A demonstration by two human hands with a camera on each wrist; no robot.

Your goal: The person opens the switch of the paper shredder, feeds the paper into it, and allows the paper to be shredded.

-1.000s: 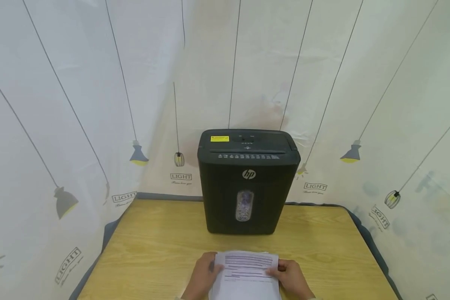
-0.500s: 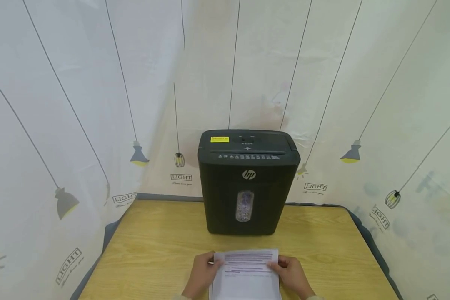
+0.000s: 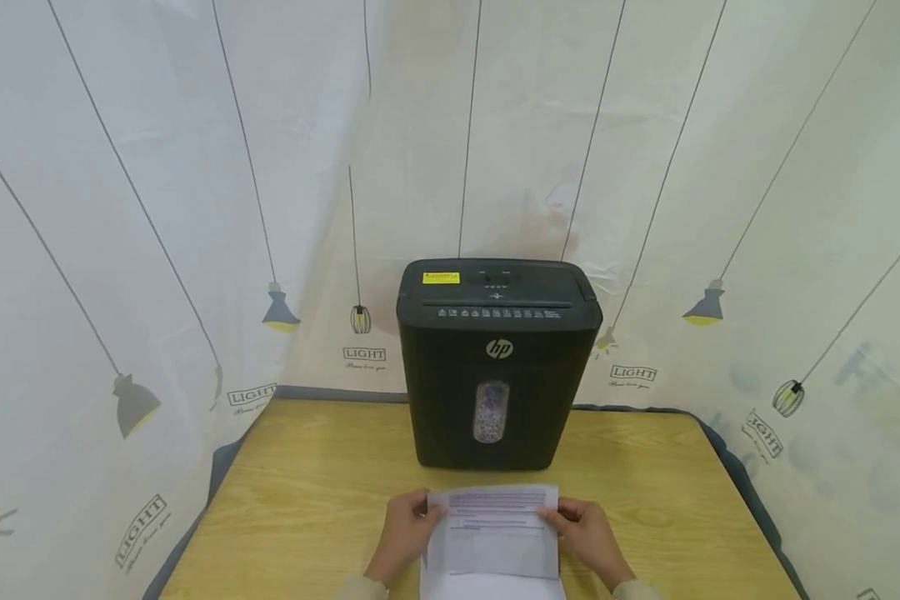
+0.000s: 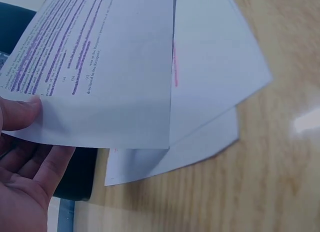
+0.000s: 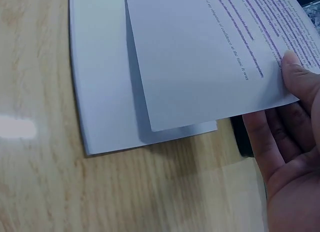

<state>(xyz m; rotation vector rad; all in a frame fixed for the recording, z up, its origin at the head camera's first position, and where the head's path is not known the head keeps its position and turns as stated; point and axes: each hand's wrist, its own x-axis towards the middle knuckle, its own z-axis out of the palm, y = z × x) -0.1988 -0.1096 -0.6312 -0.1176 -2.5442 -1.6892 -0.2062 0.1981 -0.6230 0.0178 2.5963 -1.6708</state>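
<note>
A printed sheet of paper, with several lines struck through in purple, is held up between both hands. My left hand pinches its left edge, thumb on top and fingers beneath, as the left wrist view shows. On the opposite edge my right hand pinches the sheet the same way. Below it lies a stack of paper on the table; in the left wrist view its lower sheets fan out unevenly. Beyond the hands stands a black HP paper shredder, upright, with shreds behind its clear window.
The wooden table reaches back to a fabric backdrop printed with hanging lamps, which encloses it on the left, back and right. A feed slot runs across the shredder's top, near a yellow label.
Both hands have lifted the top sheet off the stack and moved it slightly forward, toward the shredder. The sheet's near edge now shows apart from the paper below. The shredder stays put.
</note>
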